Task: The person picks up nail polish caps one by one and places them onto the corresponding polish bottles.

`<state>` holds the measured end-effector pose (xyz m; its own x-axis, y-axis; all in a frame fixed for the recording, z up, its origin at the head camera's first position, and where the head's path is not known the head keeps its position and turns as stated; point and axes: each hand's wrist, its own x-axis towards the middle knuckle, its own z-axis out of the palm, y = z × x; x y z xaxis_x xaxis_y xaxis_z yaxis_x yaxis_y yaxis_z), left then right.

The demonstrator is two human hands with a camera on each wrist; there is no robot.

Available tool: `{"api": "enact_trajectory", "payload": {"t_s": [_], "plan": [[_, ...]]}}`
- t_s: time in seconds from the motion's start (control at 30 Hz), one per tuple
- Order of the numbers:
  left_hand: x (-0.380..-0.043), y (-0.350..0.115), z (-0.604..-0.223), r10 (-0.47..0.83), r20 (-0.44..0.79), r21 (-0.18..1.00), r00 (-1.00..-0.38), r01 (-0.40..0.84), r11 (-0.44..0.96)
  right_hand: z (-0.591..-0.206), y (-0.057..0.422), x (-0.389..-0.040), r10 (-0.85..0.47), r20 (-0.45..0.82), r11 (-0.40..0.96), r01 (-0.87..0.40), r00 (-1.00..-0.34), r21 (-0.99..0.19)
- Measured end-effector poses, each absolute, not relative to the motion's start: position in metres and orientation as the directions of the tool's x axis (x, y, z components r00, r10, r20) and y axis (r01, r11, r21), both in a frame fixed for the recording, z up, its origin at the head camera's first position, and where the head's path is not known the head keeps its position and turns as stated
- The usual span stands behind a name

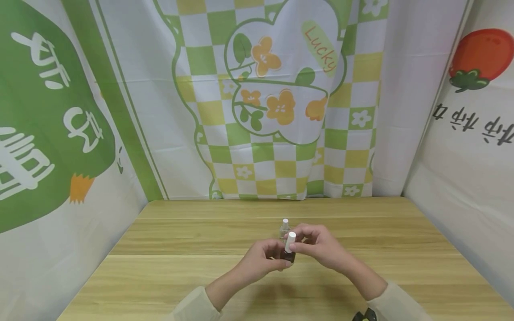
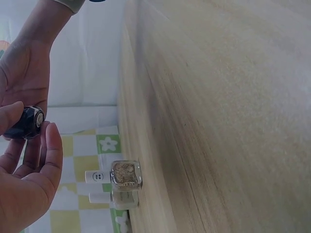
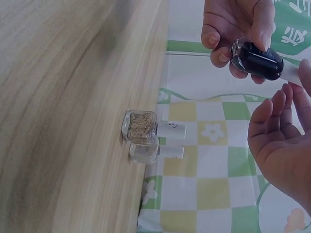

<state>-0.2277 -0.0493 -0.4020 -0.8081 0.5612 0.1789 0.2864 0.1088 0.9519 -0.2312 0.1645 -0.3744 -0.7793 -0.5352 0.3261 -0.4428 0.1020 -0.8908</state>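
Note:
A dark nail polish bottle [image 1: 287,256] with a white cap [image 1: 291,242] is held between both hands above the table. My left hand [image 1: 261,258] grips its dark body, thumb on one side and fingers on the other. At the top, my right hand [image 1: 321,245] pinches the white cap between thumb and fingers. The right wrist view shows the bottle [image 3: 260,60] tilted, its cap end toward the right hand. Just beyond the hands stand a gold-glitter nail polish bottle [image 3: 142,127] and a pale, clear one [image 3: 144,153], side by side, both white-capped.
The wooden table [image 1: 180,232] runs back to a green and yellow checked cloth [image 1: 249,156]. Printed cloths hang along the left [image 1: 132,214] and right [image 1: 453,191] sides. A small black item [image 1: 364,315] shows beside the right sleeve.

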Motion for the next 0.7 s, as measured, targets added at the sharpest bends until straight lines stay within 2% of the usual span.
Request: {"api": "enact_trajectory", "payload": {"t_s": [0.43,0.7], "plan": [[-0.2273,-0.0484,-0.4016,0.536,0.188,0.949,-0.823,0.292,0.116,-0.3734,0.1625,-0.2298,-0.478,0.316,0.172,-0.440,-0.820,-0.881],[-0.2267,-0.0484,-0.4016,0.521,0.190,0.942,-0.832,0.304,0.142,-0.3730,0.1607,-0.2299,-0.485,0.336,0.186,-0.471,-0.807,-0.862]]}}
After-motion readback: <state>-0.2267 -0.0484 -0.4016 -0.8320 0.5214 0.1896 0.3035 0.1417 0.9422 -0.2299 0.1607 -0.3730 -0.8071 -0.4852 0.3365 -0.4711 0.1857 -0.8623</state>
